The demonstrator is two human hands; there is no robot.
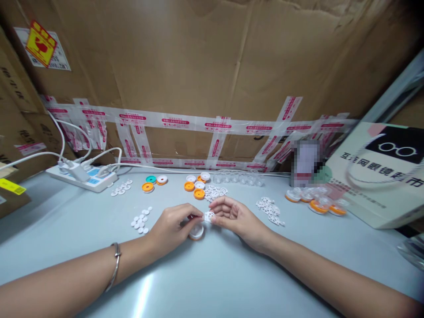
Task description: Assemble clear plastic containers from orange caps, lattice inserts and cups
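My left hand (pixel 172 225) is curled around a small round white cap with an orange rim (pixel 196 232) resting on the grey table (pixel 212 274). A thin metal bangle sits on that wrist. My right hand (pixel 236 216) pinches a small white perforated disc (pixel 208 216) between thumb and fingertips, right above the cap. The two hands touch at the fingertips in the middle of the table.
Orange, white and teal caps (pixel 195 185) lie behind the hands, with heaps of white discs (pixel 270 210) and small white buttons (pixel 141 221). A white power strip (pixel 82 176) sits far left, assembled cases (pixel 314 201) and a printed box (pixel 380 176) right. Taped cardboard forms the back wall.
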